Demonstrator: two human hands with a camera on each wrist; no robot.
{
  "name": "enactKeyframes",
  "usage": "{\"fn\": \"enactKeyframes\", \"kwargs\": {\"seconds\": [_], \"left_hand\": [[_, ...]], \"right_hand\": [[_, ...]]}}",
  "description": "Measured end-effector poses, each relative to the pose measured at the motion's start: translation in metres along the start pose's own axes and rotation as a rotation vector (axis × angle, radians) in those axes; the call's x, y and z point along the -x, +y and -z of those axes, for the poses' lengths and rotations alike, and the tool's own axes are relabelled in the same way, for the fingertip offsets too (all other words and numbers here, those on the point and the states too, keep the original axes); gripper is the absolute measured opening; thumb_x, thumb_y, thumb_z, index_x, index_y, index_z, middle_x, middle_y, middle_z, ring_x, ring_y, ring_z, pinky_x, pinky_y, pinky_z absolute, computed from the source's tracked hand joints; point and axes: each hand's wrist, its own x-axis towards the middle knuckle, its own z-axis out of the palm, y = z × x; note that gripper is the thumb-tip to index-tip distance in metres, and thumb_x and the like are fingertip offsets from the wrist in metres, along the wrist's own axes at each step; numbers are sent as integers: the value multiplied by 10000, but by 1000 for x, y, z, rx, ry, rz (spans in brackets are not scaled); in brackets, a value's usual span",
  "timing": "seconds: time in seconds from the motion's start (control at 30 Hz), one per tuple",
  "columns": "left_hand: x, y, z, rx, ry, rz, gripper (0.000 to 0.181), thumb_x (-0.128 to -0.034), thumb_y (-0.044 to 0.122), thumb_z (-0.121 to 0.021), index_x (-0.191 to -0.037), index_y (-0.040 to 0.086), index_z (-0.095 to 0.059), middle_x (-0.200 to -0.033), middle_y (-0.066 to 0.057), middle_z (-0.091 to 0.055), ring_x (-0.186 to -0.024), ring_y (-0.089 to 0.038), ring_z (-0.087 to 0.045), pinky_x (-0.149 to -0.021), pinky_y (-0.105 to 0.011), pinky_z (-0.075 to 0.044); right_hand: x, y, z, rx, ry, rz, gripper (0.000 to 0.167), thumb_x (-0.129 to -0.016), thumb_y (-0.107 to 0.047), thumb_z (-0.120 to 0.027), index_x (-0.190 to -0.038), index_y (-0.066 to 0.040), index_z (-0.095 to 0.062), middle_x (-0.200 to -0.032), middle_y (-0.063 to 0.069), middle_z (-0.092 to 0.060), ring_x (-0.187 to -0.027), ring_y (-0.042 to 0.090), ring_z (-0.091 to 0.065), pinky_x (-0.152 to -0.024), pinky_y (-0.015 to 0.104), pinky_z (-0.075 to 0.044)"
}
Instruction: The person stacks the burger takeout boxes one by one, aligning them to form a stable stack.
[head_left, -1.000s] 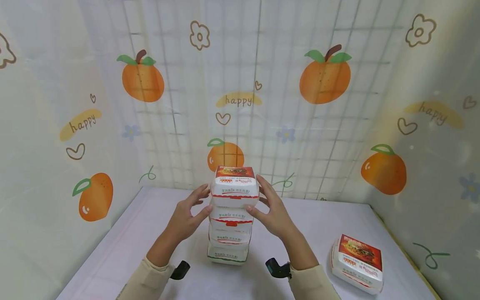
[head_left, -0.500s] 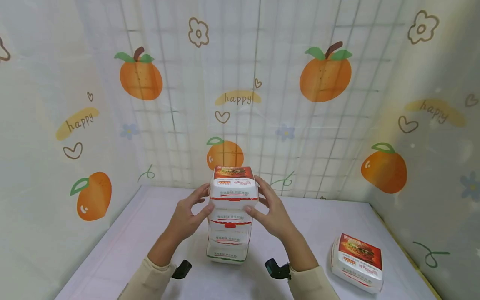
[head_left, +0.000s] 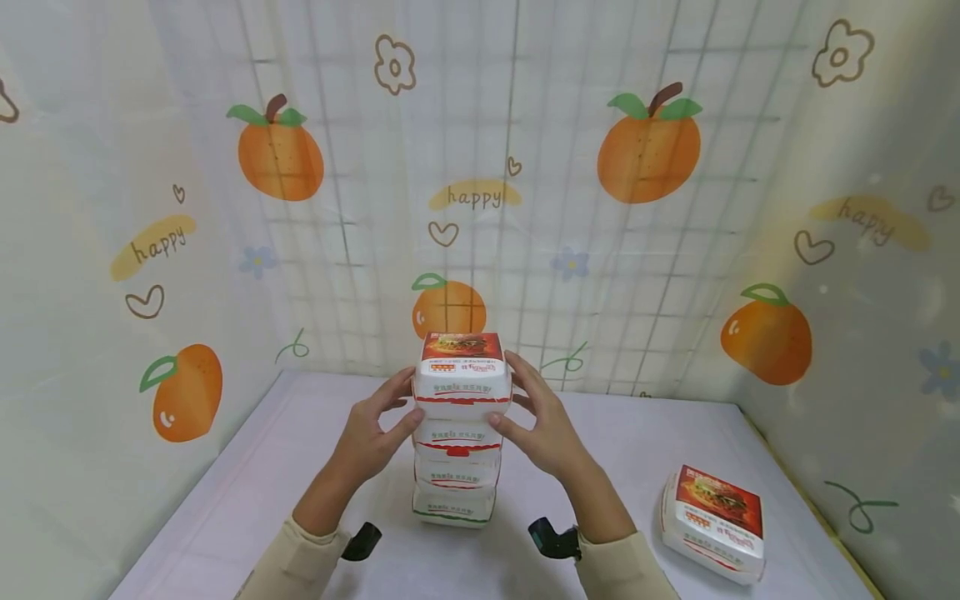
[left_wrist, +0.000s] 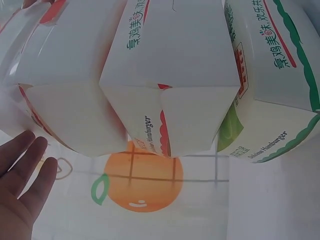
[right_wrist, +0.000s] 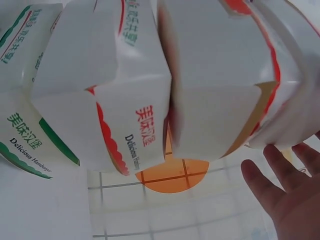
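Several white paper burger boxes stand in a stack at the table's middle in the head view. The top box [head_left: 462, 387] shows a red lid picture of a burger; below it are a box with a red wavy band [head_left: 456, 436] and a bottom box [head_left: 453, 507] with a green band. At the top box's left side my left hand [head_left: 378, 433] touches it, thumb at the lower front corner. My right hand [head_left: 546, 423] touches the opposite side the same way. Fairly straight fingers [left_wrist: 37, 170] show beside the box in the left wrist view, likewise fingers [right_wrist: 280, 190] in the right.
One more burger box [head_left: 712, 523] lies on the white table [head_left: 600, 525] at the right, near its yellowish edge. Behind the stack hangs a pale curtain [head_left: 360, 208] printed with oranges, with a wire grid behind it.
The top box has shifted slightly left and sits more in line with the stack. My left hand, earlier a little apart from it, now touches its side. The box at right stays put.
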Motion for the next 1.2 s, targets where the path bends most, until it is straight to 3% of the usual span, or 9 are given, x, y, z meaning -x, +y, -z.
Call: {"fn": "enactKeyframes", "kwargs": {"seconds": [0.33,0.7,0.93,1.2], "left_hand": [[2,0,-1,-8,6,26,562,-946,316,-650,-1462,285,-432,-1298,10,-609,-1123,-165,-597,-914,-465,-502],[1,-4,-2,-9,13,39,572,-942,312,-656,-1464,270,-427,-1292,3,-614,-1141,-145,-585,-919,-447,-500],[1,-6,-3,24,0,46,591,-936,263,-670,-1466,298,-413,-1255,7,-630,-1142,-139,-580,-928,-459,-490],[1,-5,-3,20,-7,42,610,-932,293,-675,-1475,298,-397,-1256,9,-629,-1150,-162,-583,-929,-476,-489]], "right_hand": [[-1,2,0,7,-2,5,859,-858,-340,-737,-1541,-356,-215,-1552,-68,-279,-1349,266,-385,-991,575,-410],[-3,-4,-2,2,5,-68,938,-839,-391,-755,-1557,-302,-159,-1588,-56,-195,-1381,284,-336,-1030,533,-389],[-3,-5,-3,2,0,-93,912,-835,-411,-754,-1544,-359,-184,-1572,-95,-228,-1369,261,-352,-1017,530,-405],[-3,-5,-2,-10,14,-37,900,-843,-347,-759,-1549,-319,-201,-1565,-57,-264,-1364,288,-365,-1002,567,-403]]}}
